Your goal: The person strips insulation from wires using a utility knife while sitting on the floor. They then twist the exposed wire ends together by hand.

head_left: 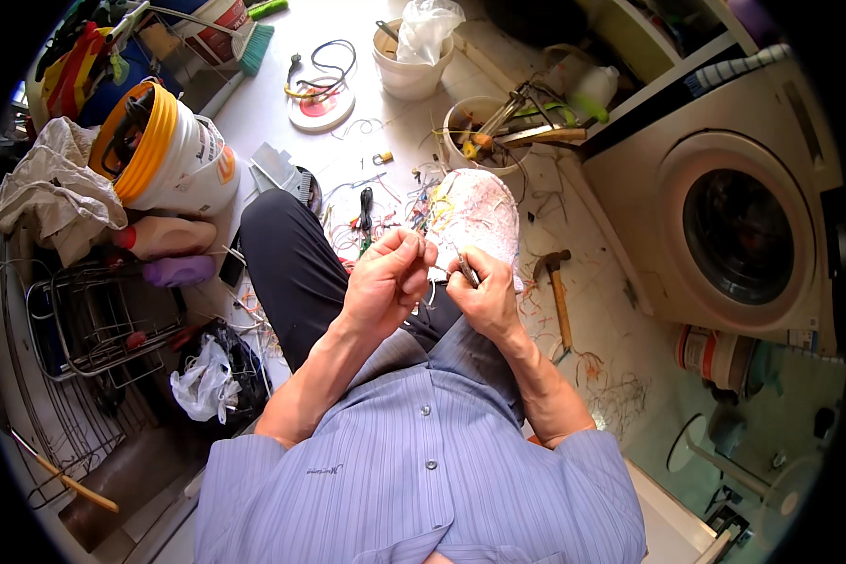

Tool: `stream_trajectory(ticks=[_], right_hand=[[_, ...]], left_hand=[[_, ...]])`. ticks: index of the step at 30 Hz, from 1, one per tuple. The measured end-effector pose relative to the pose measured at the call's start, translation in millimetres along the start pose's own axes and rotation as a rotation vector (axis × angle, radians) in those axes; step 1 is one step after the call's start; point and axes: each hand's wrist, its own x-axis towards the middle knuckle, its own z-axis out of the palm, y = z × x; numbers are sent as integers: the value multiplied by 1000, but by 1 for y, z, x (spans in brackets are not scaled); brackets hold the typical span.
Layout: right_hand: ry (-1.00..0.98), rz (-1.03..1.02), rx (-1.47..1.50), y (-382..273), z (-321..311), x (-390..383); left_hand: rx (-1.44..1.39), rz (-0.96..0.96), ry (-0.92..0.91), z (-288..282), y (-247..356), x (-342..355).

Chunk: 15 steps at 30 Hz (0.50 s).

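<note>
My left hand (383,282) is closed in a pinch in front of my lap, on what looks like a thin wire (437,272); the fingers cover most of it. Close by on the right, my right hand (486,296) is wrapped round a small dark metal tool (468,272), its tip pointing up toward the left fingers. Its exact kind is hidden in the grip. Just beyond the hands lies a pink speckled cloth pad (484,209) with coloured wires (439,209) across its left side. A coiled black cable (366,209) rests on the floor nearby.
A hammer (558,299) lies right of my knees, among wire scraps. A tool-filled bucket (484,141), a white bucket (414,70) and a yellow-rimmed bucket (193,160) stand around. The washing machine (724,207) is at right, a wire rack (113,324) at left.
</note>
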Motion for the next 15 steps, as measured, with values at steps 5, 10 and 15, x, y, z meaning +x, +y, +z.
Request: stream_trajectory(ticks=[5, 10, 15], right_hand=[[72, -202, -179, -6, -2, 5], [110, -302, -310, 8, -5, 0], [320, -153, -342, 47, -40, -5]], left_hand=[[8, -111, 137, -4, 0, -1], [21, -114, 214, -3, -8, -1], [24, 53, 224, -8, 16, -8]])
